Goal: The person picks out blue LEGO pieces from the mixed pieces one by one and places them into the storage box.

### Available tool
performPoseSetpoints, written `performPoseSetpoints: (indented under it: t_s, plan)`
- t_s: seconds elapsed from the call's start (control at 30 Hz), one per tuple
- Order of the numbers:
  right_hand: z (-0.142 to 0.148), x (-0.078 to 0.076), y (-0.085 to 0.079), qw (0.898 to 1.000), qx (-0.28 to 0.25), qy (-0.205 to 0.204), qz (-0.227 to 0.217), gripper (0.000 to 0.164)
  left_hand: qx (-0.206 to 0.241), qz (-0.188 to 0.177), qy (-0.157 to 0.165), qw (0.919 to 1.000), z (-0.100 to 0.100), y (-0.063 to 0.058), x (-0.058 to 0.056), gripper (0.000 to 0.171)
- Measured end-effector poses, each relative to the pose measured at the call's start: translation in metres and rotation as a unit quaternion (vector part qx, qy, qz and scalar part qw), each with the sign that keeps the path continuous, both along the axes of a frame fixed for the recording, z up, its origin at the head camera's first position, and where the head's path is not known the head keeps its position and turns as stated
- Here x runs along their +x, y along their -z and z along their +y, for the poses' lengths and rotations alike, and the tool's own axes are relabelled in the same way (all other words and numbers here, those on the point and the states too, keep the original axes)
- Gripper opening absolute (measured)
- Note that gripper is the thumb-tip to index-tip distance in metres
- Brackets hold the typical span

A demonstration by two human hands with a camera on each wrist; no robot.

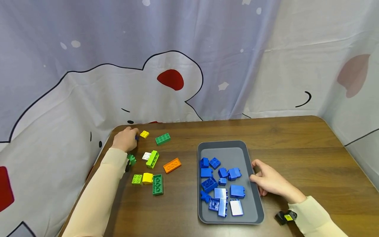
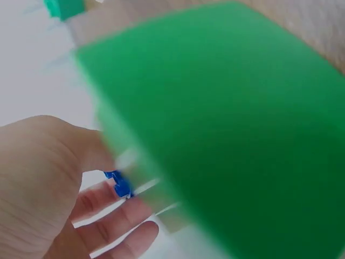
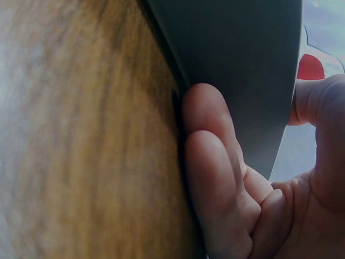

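Note:
At the table's far left corner my left hand pinches a small blue toy brick. In the left wrist view the blue brick shows between thumb and fingers, partly hidden by a big blurred green brick close to the camera. My right hand grips the right side of a grey tray. Its lower fingers lie against the tray's outer wall, low by the tabletop, with the thumb side up at the rim. Several blue bricks lie in the tray.
Left of the tray lie an orange brick, a dark green brick, a green brick, a lime brick, a white brick and yellow bricks. A green piece sits beside the left wrist. A curtain hangs behind the table.

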State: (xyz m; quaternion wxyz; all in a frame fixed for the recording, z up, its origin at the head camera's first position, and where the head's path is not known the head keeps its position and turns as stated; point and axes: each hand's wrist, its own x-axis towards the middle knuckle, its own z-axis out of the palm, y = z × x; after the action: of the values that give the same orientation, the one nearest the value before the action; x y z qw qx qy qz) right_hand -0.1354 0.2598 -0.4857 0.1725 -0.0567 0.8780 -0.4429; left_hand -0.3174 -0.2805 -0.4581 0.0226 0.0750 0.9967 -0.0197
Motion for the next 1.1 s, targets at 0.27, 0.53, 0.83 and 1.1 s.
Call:
performPoseSetpoints:
  t_s: [0.27,0.53,0.83,1.1]
  plan:
    - [0.001,0.0,0.0,1.0,0.004,0.002,0.001,0.035,0.005,0.076,0.04,0.9963,0.023,-0.017,0.027,0.044]
    - [0.0,0.0,0.001,1.0,0.008,0.0,0.001,0.035,0.038,0.157,0.118,0.9798,0.067,-0.033,0.059,0.034]
    - [-0.001,-0.001,0.0,1.0,0.008,-0.001,0.003,0.035,0.077,0.181,0.185,0.9627,0.116,-0.044,0.086,0.035]
    - [0.0,-0.001,0.0,1.0,0.004,-0.002,0.0,0.034,0.089,0.178,0.233,0.9521,0.157,-0.041,0.098,0.038]
